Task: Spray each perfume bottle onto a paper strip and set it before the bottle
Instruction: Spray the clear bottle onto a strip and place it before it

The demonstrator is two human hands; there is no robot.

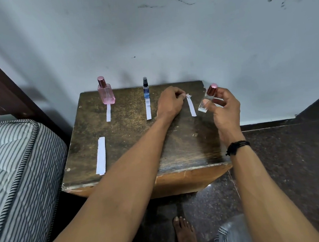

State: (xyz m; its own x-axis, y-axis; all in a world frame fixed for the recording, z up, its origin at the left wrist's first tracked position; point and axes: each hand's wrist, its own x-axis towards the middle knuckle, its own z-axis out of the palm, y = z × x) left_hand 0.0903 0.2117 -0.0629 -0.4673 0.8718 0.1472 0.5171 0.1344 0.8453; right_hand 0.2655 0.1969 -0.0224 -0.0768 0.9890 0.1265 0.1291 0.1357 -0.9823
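Note:
A pink perfume bottle stands at the back left of the small wooden table, with a paper strip lying in front of it. A slim blue spray bottle stands at the back middle, a second strip before it. My left hand pinches the far end of a third strip at the back right. My right hand holds a clear bottle with a pink cap tilted above the table's right edge.
A small stack of spare paper strips lies at the front left of the table. A striped mattress is at the left, a grey wall behind, dark floor at the right. My bare foot is below the table.

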